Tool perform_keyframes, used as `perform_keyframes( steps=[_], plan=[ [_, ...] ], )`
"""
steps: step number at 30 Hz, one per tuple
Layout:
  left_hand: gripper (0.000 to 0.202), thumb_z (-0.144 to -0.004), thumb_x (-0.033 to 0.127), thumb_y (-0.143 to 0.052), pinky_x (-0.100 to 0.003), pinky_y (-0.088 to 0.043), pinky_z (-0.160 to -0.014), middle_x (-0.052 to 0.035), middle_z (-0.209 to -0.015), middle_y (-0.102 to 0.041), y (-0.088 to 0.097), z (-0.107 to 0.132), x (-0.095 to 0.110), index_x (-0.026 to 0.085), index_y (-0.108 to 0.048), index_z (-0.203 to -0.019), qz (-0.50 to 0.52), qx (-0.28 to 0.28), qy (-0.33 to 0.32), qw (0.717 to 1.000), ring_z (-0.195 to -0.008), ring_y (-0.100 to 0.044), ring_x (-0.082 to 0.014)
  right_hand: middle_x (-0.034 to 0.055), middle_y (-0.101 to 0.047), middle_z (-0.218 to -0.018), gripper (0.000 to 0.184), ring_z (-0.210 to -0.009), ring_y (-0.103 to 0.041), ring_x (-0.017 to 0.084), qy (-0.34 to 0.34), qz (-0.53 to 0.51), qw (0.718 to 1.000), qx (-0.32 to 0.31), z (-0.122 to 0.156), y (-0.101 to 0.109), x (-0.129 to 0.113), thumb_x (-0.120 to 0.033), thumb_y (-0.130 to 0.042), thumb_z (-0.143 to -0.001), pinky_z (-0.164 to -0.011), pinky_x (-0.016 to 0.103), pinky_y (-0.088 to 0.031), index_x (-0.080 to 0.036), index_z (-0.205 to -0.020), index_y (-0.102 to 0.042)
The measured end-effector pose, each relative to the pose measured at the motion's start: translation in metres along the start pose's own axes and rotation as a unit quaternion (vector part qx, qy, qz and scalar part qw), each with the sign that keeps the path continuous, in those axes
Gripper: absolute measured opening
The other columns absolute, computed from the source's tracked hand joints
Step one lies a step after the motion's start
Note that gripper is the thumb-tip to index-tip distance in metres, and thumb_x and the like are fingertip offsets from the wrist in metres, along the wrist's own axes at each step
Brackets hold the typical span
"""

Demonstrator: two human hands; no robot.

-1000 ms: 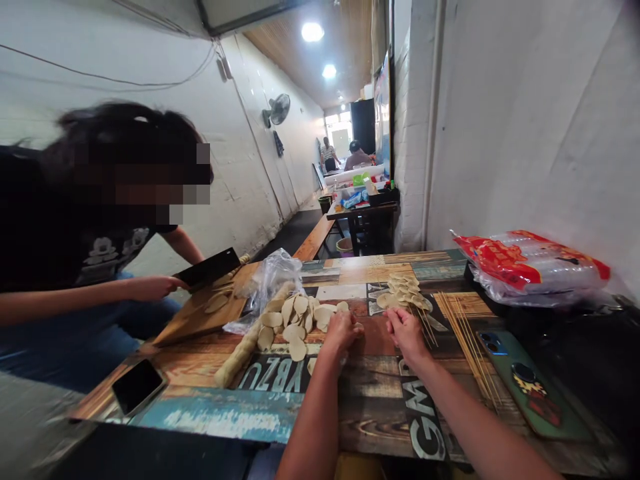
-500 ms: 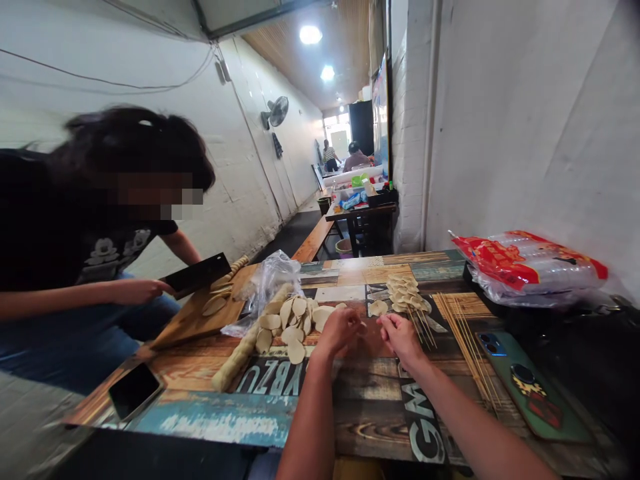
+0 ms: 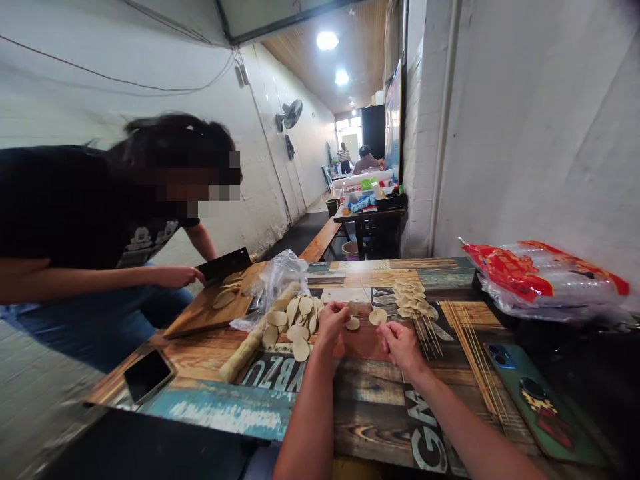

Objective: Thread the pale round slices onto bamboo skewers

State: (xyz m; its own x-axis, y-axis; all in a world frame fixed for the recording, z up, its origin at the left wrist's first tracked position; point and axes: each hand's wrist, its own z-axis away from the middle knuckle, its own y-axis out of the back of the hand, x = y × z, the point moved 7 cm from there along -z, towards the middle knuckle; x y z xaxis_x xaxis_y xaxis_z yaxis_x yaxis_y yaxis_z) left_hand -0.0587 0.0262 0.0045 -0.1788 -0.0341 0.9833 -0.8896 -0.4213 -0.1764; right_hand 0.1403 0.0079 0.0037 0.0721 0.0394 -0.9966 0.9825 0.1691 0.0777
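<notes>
My left hand (image 3: 333, 320) is pinched on a pale round slice (image 3: 353, 324), just right of the loose pile of slices (image 3: 295, 319). My right hand (image 3: 400, 343) is closed on a thin bamboo skewer that points away from me, with one slice (image 3: 377, 315) threaded on it. The two hands are close together over the patterned table (image 3: 370, 400). Skewers loaded with slices (image 3: 413, 300) lie just beyond my right hand. Bare skewers (image 3: 473, 340) lie to its right.
Across on the left a person holds a cleaver (image 3: 225, 265) over a wooden cutting board (image 3: 205, 312). A plastic bag (image 3: 280, 277) and an uncut roll (image 3: 245, 350) lie by the pile. A black phone (image 3: 147, 375), a green-cased phone (image 3: 540, 397) and a red packet (image 3: 540, 273) lie around.
My left hand has reached forward from the pile with a slice. My right hand has drawn back slightly and the skewer now carries a slice. The view has shifted.
</notes>
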Motion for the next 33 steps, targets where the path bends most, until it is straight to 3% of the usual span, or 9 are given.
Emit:
perform_keyframes(
  steps=[4, 8, 23, 33],
  plan=[
    [0.030, -0.058, 0.017, -0.083, -0.025, -0.052, -0.063, -0.0001, -0.061, -0.063, 0.005, -0.004, -0.011, 0.015, -0.057, -0.074, 0.187, 0.050, 0.071, 0.978, -0.056, -0.063, -0.0119, -0.0087, -0.044, -0.038, 0.037, -0.027, -0.033, 0.008, 0.003, 0.040, 0.998, -0.054, 0.009, -0.008, -0.005, -0.053, -0.048, -0.078, -0.032, 0.021, -0.022, -0.018, -0.076, -0.061],
    [0.029, -0.061, 0.016, -0.082, -0.024, -0.053, -0.061, -0.0017, -0.067, -0.067, 0.018, -0.008, -0.012, 0.015, -0.059, -0.078, 0.242, 0.109, 0.068, 0.962, -0.058, -0.065, -0.0123, -0.0071, -0.044, -0.038, 0.034, -0.034, -0.040, 0.010, 0.047, 0.101, 0.989, -0.099, 0.023, -0.018, -0.013, -0.048, -0.048, -0.079, -0.040, 0.022, -0.029, -0.018, -0.069, -0.061],
    [0.032, -0.055, 0.027, -0.086, -0.026, -0.054, -0.066, -0.0021, -0.070, -0.069, 0.029, -0.011, -0.005, 0.015, -0.064, -0.075, 0.227, 0.149, 0.011, 0.962, -0.061, -0.065, -0.0114, -0.0050, -0.047, -0.037, 0.032, -0.037, -0.043, 0.013, 0.036, 0.120, 0.987, -0.098, 0.029, -0.022, -0.015, -0.048, -0.048, -0.077, -0.047, 0.025, -0.032, -0.022, -0.059, -0.056],
    [0.047, -0.047, 0.041, -0.087, -0.024, -0.047, -0.058, -0.0011, -0.067, -0.067, 0.028, -0.010, 0.002, 0.013, -0.067, -0.078, 0.165, 0.151, -0.030, 0.974, -0.056, -0.060, -0.0100, -0.0050, -0.047, -0.037, 0.032, -0.037, -0.044, 0.012, 0.042, 0.122, 0.987, -0.099, 0.029, -0.022, -0.011, -0.045, -0.048, -0.078, -0.046, 0.024, -0.032, -0.021, -0.061, -0.058]
  ],
)
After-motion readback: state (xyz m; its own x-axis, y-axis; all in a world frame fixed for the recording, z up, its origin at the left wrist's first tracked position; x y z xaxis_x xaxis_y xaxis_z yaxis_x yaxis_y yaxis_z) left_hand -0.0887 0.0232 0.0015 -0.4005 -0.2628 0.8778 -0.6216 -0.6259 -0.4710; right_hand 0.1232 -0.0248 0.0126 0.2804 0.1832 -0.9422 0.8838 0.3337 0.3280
